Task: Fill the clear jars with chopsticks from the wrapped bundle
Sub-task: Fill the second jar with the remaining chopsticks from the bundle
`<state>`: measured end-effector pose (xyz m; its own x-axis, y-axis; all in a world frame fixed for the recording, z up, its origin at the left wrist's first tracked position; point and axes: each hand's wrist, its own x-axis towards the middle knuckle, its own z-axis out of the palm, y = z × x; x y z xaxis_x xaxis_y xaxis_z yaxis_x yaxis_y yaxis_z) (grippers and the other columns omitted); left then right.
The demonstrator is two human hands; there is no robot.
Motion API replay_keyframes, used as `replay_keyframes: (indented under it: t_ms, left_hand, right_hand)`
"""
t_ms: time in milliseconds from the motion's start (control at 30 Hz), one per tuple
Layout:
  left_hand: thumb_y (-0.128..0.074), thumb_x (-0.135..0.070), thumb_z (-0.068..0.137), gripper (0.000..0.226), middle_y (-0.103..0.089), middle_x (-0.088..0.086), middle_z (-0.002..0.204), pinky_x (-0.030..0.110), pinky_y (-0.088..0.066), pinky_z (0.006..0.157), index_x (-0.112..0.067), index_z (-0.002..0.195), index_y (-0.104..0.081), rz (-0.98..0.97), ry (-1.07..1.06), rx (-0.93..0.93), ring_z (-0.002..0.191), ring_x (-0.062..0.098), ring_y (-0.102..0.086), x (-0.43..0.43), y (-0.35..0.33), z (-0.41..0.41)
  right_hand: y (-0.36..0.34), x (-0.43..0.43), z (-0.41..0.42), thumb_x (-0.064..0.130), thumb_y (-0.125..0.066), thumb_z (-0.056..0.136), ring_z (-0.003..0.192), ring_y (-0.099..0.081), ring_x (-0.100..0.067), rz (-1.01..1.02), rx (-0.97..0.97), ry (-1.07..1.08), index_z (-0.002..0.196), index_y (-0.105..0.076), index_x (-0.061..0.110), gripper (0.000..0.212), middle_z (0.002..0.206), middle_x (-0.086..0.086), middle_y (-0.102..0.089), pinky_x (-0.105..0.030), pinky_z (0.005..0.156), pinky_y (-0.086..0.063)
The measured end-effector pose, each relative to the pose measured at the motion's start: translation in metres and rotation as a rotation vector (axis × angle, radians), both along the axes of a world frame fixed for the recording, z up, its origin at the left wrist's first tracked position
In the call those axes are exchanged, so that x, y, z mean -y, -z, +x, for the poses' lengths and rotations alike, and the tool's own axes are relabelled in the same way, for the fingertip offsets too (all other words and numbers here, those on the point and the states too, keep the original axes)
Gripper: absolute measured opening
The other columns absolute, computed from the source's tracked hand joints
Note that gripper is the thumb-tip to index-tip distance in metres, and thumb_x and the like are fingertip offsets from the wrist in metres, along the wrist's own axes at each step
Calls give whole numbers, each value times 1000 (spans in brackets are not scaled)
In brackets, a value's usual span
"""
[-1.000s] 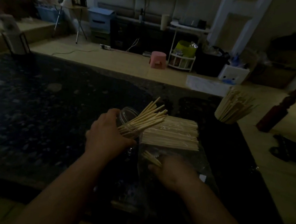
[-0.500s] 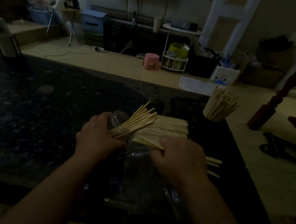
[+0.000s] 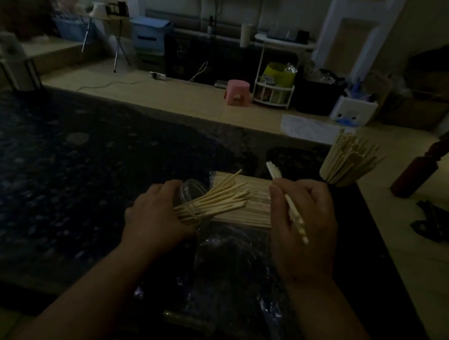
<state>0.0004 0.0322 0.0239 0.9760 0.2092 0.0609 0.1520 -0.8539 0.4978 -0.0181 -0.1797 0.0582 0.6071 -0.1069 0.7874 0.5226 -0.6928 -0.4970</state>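
My left hand [image 3: 157, 215] grips a clear jar [image 3: 189, 192] tilted to the right, with several pale chopsticks [image 3: 219, 199] fanning out of its mouth. The wrapped bundle of chopsticks [image 3: 245, 199] lies flat on the dark counter behind the jar, its clear plastic wrap [image 3: 235, 268] spread toward me. My right hand [image 3: 303, 222] holds a few chopsticks [image 3: 286, 201] lifted above the bundle's right end, their tips pointing up and away. A second jar [image 3: 349, 162], packed with upright chopsticks, stands at the counter's far right corner.
The dark speckled counter [image 3: 78, 182] stretches wide to the left. Its right edge runs close past the full jar, with tiled floor beyond. A dark red post [image 3: 423, 168] stands on the floor at the right. A pink stool [image 3: 238, 92] and shelves sit far back.
My right hand has come up from the bundle with a few chopsticks, turning them from lying across to pointing away. My left hand and the tilted jar have stayed put.
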Motion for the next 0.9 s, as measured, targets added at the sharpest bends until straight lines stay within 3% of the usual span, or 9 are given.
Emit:
replay_keyframes:
  t_ms: [100, 200, 333, 467, 600, 733, 833, 900]
  left_hand:
    - [-81, -56, 52, 98, -46, -5, 131, 47, -42, 98, -40, 138, -36, 21, 18, 9, 119, 21, -48, 2, 4, 0]
    - [-81, -57, 53, 97, -46, -6, 132, 45, -40, 97, -41, 138, -36, 43, 25, 7, 119, 21, -48, 2, 6, 1]
    - [-82, -57, 52, 100, -45, -6, 132, 45, -40, 95, -41, 138, -35, 56, 18, 15, 119, 21, -47, 0, 6, 1]
    - [-82, -56, 53, 100, -44, -6, 133, 45, -38, 97, -41, 139, -34, 44, 21, 17, 120, 21, -46, 0, 5, 0]
    - [-81, -57, 53, 99, -44, -6, 133, 46, -38, 98, -41, 139, -34, 35, 26, 24, 120, 22, -46, 0, 5, 0]
    - [-77, -61, 55, 94, -45, -7, 131, 47, -40, 98, -41, 138, -36, 13, 33, 41, 119, 22, -47, 0, 3, -1]
    - [-78, -60, 57, 93, -45, -8, 131, 47, -38, 97, -42, 138, -35, 10, 36, 39, 119, 21, -46, 2, 4, -1]
    - [-79, -60, 58, 93, -44, -9, 132, 48, -38, 98, -43, 137, -34, 14, 39, 39, 119, 21, -46, 2, 4, -1]
  right_hand:
    - [0, -3, 3, 22, -51, 95, 83, -47, 2, 86, -26, -36, 96, -70, 2, 28, 96, -1, -52, 1, 81, -32]
    - [-1, -9, 2, 26, -46, 97, 78, -57, -4, 226, -49, -122, 88, -68, 11, 28, 88, -5, -59, -5, 75, -40]
    - [-4, -18, 0, 38, -37, 98, 69, -67, -16, 430, -92, -203, 86, -59, 42, 26, 87, -1, -61, -24, 62, -52]
    - [-3, -22, 0, 41, -46, 97, 56, -66, -20, 576, -248, -215, 80, -64, 40, 24, 62, -3, -65, -42, 62, -56]
    - [-1, -24, -1, 22, -50, 99, 50, -64, -18, 699, -356, -255, 76, -61, 22, 26, 61, -1, -64, -35, 55, -56]
    - [-2, -25, 0, 21, -50, 99, 48, -62, -15, 769, -403, -250, 75, -61, 18, 26, 60, 0, -65, -25, 49, -52]
    - [3, -25, 2, 25, -56, 96, 57, -60, -6, 598, -443, -204, 76, -62, 21, 21, 65, 8, -65, -22, 55, -49]
    - [5, -25, 4, 29, -65, 89, 68, -62, -8, 555, -466, -182, 84, -62, 24, 8, 77, 9, -67, -23, 61, -51]
